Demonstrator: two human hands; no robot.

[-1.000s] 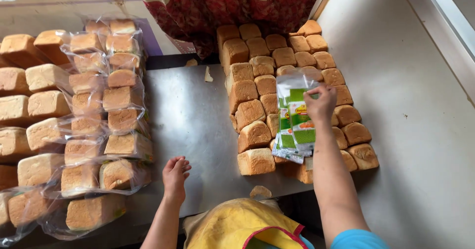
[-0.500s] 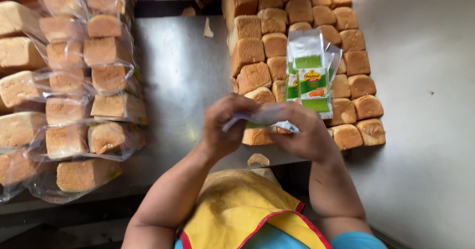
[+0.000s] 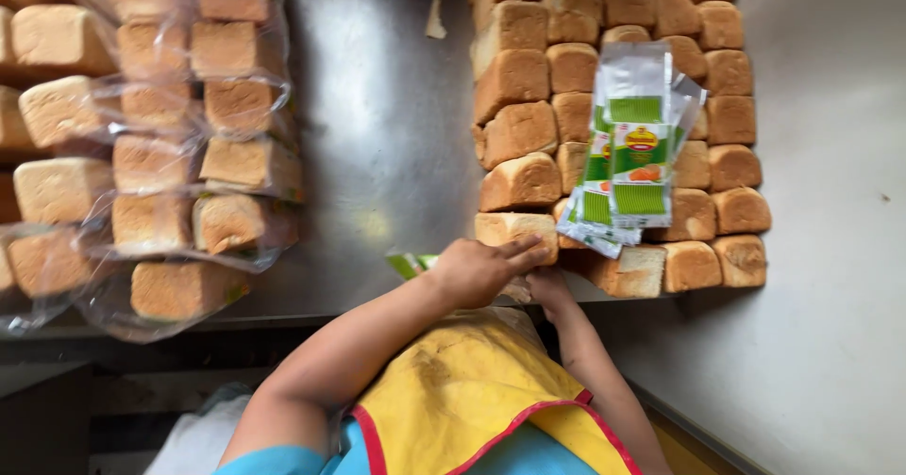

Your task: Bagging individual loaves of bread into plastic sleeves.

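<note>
Both hands at the nearest bare loaf on the steel table

The left hand (image 3: 479,269) lies flat-fingered on the golden loaf (image 3: 514,229); the right hand (image 3: 550,288), half hidden, grip unclear. Green-and-white bread bags (image 3: 634,150) rest on unwrapped loaves (image 3: 604,69); bagged loaves (image 3: 179,150) stacked left.

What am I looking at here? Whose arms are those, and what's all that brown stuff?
No machine here: the arms belong to a person wearing a camera on their head, so you look down as they do. The brown blocks are bread loaves sitting bare on a metal table. On the left are more loaves in clear bags. A pile of green and white empty bags lies on the bare loaves. The left hand rests on the nearest loaf, with a bit of green bag showing just behind it. The right hand is tucked under it; what it holds is hidden. The yellow thing is their apron.
</note>
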